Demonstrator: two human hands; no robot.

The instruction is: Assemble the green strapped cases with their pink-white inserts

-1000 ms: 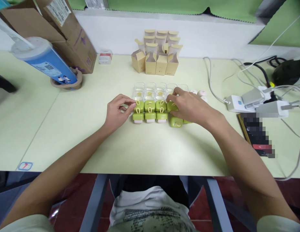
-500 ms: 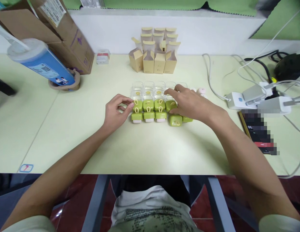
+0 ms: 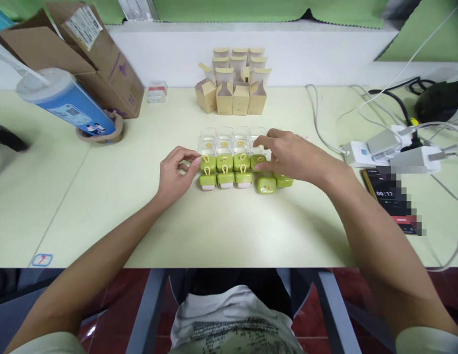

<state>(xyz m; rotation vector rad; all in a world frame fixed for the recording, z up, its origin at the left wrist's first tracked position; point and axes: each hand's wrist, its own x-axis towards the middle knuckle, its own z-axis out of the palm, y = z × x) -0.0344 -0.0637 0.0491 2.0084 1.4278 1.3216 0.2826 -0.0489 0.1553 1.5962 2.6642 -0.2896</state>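
Observation:
Small green cases with pale yellow loops stand in two rows on the table. My left hand (image 3: 177,173) is at the left end of the rear row, its curved fingertips against the end green case (image 3: 207,164) with a gap behind the thumb. Over the right end of that row, my right hand (image 3: 293,155) has its thumb and fingers around another green case (image 3: 257,162), partly covering it. In front of this hand lies a loose green case (image 3: 266,186), with a further one (image 3: 284,181) partly under the hand. Clear plastic cases (image 3: 225,140) stand directly behind the green rows.
Opened small cardboard boxes (image 3: 225,101) stand against the wall. At left are a large carton (image 3: 118,73), a blue cylinder (image 3: 77,110) in a brown holder, and a small white box (image 3: 157,92). White chargers and cables (image 3: 383,145) and a phone (image 3: 385,194) lie at right.
The view has shifted slightly, so the table items sit a little lower in the picture. Both hands stay at the two ends of the green row, with hardly any movement.

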